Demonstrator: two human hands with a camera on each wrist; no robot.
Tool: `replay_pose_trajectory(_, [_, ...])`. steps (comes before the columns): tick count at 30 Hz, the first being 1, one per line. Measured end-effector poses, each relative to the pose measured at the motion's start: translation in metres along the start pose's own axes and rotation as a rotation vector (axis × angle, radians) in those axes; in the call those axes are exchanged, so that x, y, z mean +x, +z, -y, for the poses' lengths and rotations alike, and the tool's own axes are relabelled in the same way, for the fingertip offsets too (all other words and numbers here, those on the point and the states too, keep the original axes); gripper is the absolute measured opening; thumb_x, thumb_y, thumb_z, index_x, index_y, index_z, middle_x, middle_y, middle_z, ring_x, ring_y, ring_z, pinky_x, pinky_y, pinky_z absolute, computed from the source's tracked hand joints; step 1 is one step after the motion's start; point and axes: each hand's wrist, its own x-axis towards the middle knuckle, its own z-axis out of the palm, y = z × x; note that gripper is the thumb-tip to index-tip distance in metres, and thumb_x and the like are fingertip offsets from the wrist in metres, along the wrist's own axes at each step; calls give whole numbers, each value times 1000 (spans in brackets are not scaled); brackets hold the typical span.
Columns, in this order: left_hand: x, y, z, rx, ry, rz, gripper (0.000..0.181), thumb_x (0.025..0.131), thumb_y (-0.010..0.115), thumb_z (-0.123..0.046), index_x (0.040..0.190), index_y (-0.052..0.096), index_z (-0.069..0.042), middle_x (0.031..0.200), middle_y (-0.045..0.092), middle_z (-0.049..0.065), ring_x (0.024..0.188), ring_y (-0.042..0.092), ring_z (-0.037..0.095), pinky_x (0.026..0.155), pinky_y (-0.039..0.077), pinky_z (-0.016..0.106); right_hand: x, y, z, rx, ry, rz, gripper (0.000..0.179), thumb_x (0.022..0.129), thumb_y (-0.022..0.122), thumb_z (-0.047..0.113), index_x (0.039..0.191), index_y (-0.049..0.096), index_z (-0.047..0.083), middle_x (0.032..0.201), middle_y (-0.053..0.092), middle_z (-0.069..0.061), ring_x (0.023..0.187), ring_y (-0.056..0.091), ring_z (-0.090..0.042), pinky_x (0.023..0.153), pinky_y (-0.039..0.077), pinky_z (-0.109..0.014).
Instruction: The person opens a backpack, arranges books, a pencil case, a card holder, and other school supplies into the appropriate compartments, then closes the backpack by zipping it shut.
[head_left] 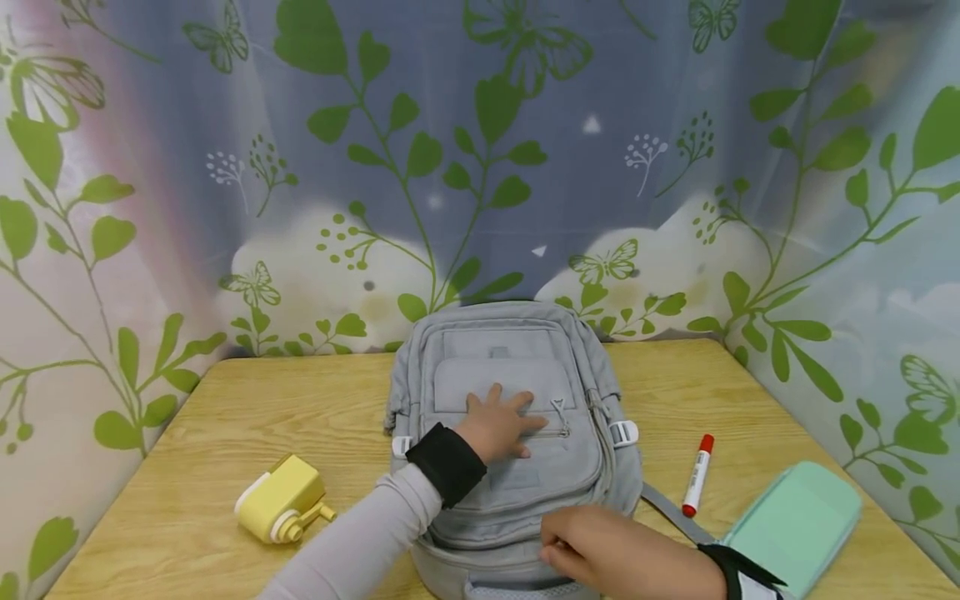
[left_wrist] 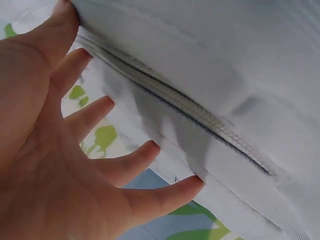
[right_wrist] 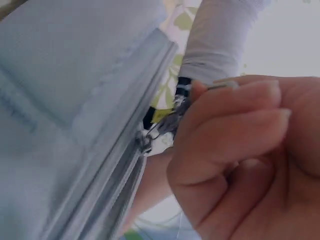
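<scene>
A grey backpack point(head_left: 468, 379) lies on the table with its front up. My left hand point(head_left: 498, 425) rests on its front pocket, fingers spread and straight. In the left wrist view those fingertips touch the grey fabric beside a zipper point(left_wrist: 170, 95). My right hand point(head_left: 596, 542) is at the lower part of the bag, fingers curled. The right wrist view has this hand pinching a zipper pull point(right_wrist: 170, 121), which hangs from a metal slider point(right_wrist: 144, 143) on the bag's zipper; the fingers hide part of the pull.
A yellow device with a nozzle point(head_left: 288, 492) stands left of the backpack. To the right lie a white marker with red ends point(head_left: 699, 475) and a mint-green case point(head_left: 802, 517). A grey strap point(head_left: 675, 512) runs from the bag toward the case. Patterned curtains point(head_left: 585, 192) surround the wooden table point(head_left: 337, 400).
</scene>
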Motion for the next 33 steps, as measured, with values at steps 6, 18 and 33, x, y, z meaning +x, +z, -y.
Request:
replay_pose_trajectory(6, [-23, -13, -5, -166, 102, -34, 58, 89, 60, -40, 142, 37, -33, 144, 36, 6, 118, 50, 30, 86, 49, 40, -15, -10, -9, 5, 74, -94, 17, 95, 53, 26, 81, 57, 18, 65, 46, 11, 52, 39, 0, 49, 36, -18])
replay_pose_trajectory(18, [-80, -29, -26, -857, 401, 269, 33, 94, 57, -16, 126, 52, -18, 73, 56, -8, 57, 49, 3, 54, 42, 17, -23, -19, -11, 10, -29, -278, 10, 97, 51, 18, 95, 61, 14, 66, 52, 13, 52, 40, 6, 47, 40, -17])
replay_pose_trajectory(33, [-84, -16, -35, -1062, 355, 196, 7, 94, 53, -7, 94, 60, -8, 75, 62, -1, 61, 58, 4, 57, 49, 17, -19, -28, -16, -140, -71, -383, 6, 95, 53, 11, 98, 56, 15, 62, 50, 13, 48, 35, 5, 43, 34, -16])
